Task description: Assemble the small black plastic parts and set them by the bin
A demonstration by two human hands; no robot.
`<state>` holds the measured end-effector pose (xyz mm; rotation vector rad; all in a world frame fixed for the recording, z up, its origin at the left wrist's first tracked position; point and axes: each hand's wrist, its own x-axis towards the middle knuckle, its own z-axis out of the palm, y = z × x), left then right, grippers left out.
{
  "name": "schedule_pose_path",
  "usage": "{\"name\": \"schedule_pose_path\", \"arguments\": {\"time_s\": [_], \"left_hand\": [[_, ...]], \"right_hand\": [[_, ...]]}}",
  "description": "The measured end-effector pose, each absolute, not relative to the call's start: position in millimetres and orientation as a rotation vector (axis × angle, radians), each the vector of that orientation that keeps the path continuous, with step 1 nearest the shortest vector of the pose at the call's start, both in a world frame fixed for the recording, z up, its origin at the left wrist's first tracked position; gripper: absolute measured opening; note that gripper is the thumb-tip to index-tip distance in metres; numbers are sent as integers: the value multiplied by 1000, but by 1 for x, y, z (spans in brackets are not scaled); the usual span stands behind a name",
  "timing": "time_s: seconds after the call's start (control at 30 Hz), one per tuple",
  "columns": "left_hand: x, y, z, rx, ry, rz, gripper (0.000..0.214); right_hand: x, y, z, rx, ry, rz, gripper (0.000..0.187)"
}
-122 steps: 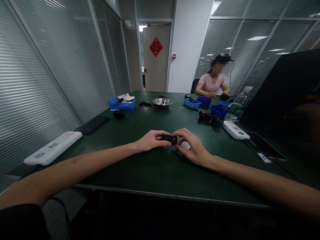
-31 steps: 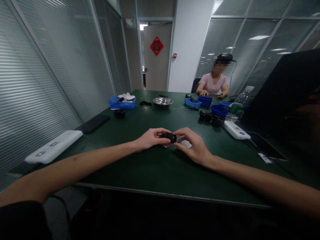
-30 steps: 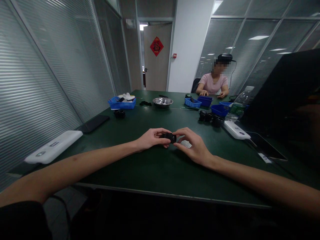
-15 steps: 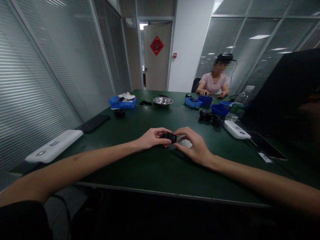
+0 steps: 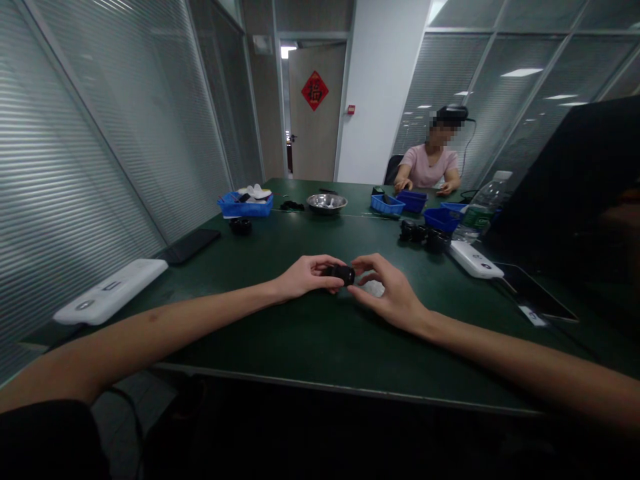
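Note:
My left hand is wrapped round a small black cylindrical part that looks like a lens barrel. It lies level just above the green table, its round end pointing right; the rear is hidden by the fingers. My right hand curves about that free end, thumb below and index finger above, the fingertips spread and very close to the part. Whether they touch it is hard to see. A whitish, crumpled-looking patch shows on the table behind the right palm.
Black parts sit at right near blue bins, a water bottle and a white power bank. Farther back are a metal bowl and a blue basket. A co-worker sits across the table.
The right fingertips have spread slightly from the part's end. My left hand keeps its grip and the part has barely moved.

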<state>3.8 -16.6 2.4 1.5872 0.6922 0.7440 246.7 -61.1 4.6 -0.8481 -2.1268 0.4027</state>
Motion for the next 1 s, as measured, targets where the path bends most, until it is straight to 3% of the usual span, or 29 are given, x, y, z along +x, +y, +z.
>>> {"name": "schedule_pose_path", "arguments": {"time_s": [0.27,0.43,0.77,1.0], "left_hand": [[4,-17,3,1579,680,740,54],[5,-19,6,1583,689,767,51],[3,-18,3,1595,696,745,52],[5,-19,5,1608,713,784,53]], "right_hand": [[248,-59,2,-796,-2169,391,24],[247,-60,3,-845,-2097,458,33],[249,-59,2,-788,-2141,432,24],[246,-58,2,-908,-2069,546,29]]}}
